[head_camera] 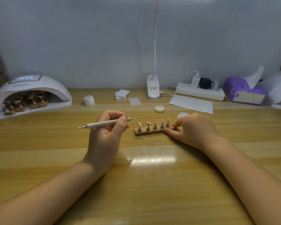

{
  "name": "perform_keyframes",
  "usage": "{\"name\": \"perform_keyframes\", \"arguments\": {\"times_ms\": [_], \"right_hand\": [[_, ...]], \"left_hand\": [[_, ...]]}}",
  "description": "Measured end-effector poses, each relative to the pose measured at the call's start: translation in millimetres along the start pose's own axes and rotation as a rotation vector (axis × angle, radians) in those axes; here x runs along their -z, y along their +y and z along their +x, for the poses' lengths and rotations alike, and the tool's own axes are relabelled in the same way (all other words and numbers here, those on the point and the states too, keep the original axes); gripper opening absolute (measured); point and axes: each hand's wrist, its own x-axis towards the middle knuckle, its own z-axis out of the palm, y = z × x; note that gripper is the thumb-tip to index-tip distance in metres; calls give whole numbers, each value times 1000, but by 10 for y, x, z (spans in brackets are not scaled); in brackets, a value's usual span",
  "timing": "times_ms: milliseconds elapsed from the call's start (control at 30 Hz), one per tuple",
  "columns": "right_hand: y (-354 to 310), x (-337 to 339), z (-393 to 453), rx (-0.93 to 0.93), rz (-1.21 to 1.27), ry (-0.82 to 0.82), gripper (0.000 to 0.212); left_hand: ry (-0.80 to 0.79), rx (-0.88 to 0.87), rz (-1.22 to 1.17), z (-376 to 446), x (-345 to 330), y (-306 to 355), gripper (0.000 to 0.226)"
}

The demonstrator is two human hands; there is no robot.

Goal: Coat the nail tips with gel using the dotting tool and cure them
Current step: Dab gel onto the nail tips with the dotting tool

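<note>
The left hand (107,127) pinches the dotting tool (106,123), lying left to right with its right end aimed at the nail tips (154,122), just beside it. Five pink tips stand on pegs along a wooden strip (151,132) at mid-desk (152,184). The right hand (193,129) pinches the strip's right end. An open gel pot (182,114) sits just beyond.

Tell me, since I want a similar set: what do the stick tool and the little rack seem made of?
Stick tool: pale matt handle, probably wood or plastic, with thin shiny metal-looking tips. Rack: brown strip, likely wood; its small pegs look metal.
</note>
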Motion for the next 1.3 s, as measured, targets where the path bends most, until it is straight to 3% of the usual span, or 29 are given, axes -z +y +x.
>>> {"name": "perform_keyframes", "arguments": {"times_ms": [233, 400, 600, 733, 1300], "right_hand": [[-91, 16, -29, -18, -22, 61, 65], [-256, 42, -51, 16, 74, 212, 57], [-428, -45, -64, -2, 183, 117, 30], [-464, -73, -67, -23, 164, 50, 32], [-514, -128, 1, -104, 181, 47, 30]], "left_hand": [[-8, 7, 4, 1, 6, -3, 7], [-7, 7, -1, 4, 13, -15, 7], [-8, 3, -6, -9, -1, -17, 6], [-17, 5, -6, -15, -6, -16, 5], [-32, 14, -13, 1, -27, -25, 6]]}}
